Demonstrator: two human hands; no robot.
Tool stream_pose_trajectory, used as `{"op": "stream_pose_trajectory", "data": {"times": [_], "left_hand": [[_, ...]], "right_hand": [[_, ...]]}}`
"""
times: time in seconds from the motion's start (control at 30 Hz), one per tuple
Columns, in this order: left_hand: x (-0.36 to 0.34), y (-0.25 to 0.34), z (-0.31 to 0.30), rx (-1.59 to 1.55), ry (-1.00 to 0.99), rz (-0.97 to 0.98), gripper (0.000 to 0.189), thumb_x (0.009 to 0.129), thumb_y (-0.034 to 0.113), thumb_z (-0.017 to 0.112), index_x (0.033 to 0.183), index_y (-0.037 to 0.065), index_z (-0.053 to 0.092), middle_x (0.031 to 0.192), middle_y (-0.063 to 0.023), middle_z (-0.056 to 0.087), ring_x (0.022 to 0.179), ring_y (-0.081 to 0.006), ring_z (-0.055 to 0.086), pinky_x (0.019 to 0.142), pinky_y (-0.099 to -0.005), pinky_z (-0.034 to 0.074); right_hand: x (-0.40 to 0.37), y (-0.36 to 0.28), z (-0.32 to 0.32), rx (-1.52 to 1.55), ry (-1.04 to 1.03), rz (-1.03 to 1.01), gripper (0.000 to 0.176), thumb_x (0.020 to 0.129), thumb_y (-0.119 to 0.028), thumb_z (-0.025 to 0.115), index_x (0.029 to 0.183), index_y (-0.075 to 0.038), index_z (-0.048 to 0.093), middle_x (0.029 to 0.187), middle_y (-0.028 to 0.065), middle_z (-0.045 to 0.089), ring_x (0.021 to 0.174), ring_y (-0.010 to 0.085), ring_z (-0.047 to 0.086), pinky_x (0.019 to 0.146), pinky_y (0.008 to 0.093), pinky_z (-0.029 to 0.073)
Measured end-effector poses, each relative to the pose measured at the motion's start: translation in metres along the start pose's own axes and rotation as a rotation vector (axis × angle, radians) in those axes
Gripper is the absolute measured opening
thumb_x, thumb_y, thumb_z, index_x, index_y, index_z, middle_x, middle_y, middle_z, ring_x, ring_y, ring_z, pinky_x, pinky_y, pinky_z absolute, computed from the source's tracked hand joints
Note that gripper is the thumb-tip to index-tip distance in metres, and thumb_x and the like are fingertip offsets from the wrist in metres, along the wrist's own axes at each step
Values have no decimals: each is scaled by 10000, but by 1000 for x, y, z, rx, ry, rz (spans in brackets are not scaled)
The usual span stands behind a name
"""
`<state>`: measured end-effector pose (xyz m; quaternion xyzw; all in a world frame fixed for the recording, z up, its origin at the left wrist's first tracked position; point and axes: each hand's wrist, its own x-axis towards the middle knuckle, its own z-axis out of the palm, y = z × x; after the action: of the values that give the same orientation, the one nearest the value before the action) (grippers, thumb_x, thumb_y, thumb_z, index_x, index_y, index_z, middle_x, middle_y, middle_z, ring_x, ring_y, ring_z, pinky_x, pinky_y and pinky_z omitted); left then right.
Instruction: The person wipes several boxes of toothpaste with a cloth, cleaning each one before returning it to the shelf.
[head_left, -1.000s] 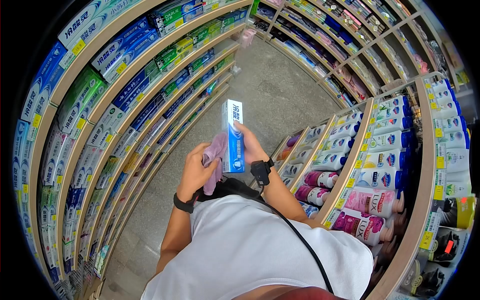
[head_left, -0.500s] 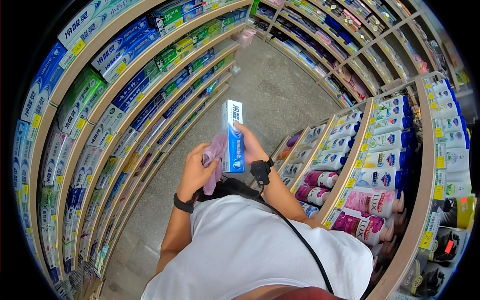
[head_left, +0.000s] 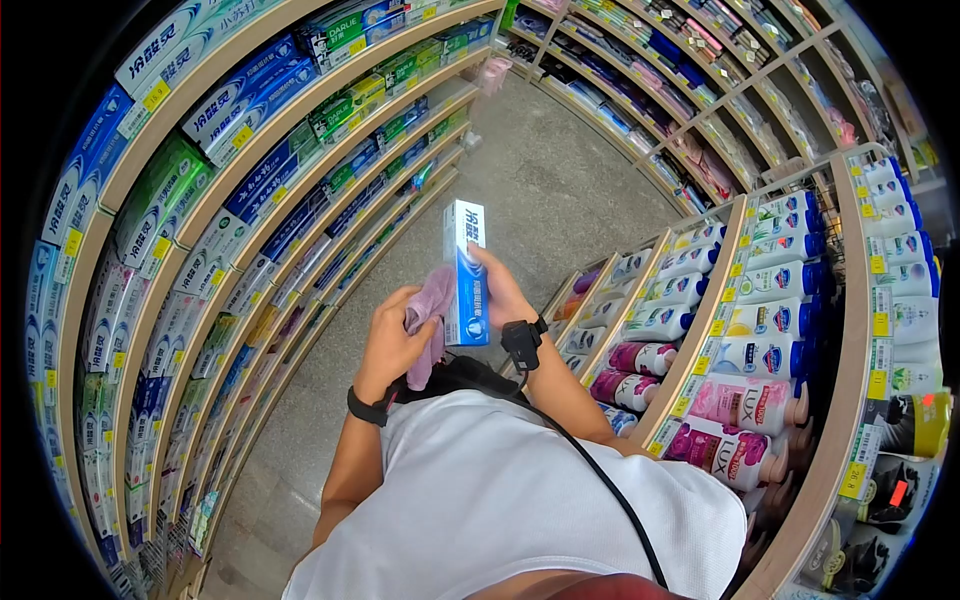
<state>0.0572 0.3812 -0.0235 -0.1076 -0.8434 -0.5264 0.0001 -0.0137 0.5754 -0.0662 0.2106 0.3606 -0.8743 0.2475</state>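
Observation:
A blue and white toothpaste box [head_left: 470, 290] stands lengthwise in front of my body, its printed face up. My right hand [head_left: 500, 285] grips it from the right side, with the thumb on its face. My left hand [head_left: 392, 338] is closed round a crumpled pinkish-purple cloth [head_left: 430, 315], which lies against or very near the left edge of the box. Part of the cloth hangs below the left fingers.
Curved-looking shelves [head_left: 225, 270] full of toothpaste boxes line the left. On the right, a rack [head_left: 725, 290] bears tubes and pump bottles [head_left: 735, 400]. More stocked shelves [head_left: 650, 90] stand at the far end of the grey floor [head_left: 540, 150].

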Motion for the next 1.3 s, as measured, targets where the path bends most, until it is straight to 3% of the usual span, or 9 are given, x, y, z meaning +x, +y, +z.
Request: {"op": "stream_pose_trajectory", "data": {"times": [1.3], "left_hand": [[1, -7, 2, -3, -1, -16, 352, 795, 101, 722, 1086, -84, 646, 1112, -232, 662, 1031, -408, 640, 917, -416, 494]], "right_hand": [[2, 1, -2, 36, 12, 12, 333, 956, -339, 651, 1137, -61, 631, 917, 44, 677, 750, 145, 656, 690, 312, 564]]}}
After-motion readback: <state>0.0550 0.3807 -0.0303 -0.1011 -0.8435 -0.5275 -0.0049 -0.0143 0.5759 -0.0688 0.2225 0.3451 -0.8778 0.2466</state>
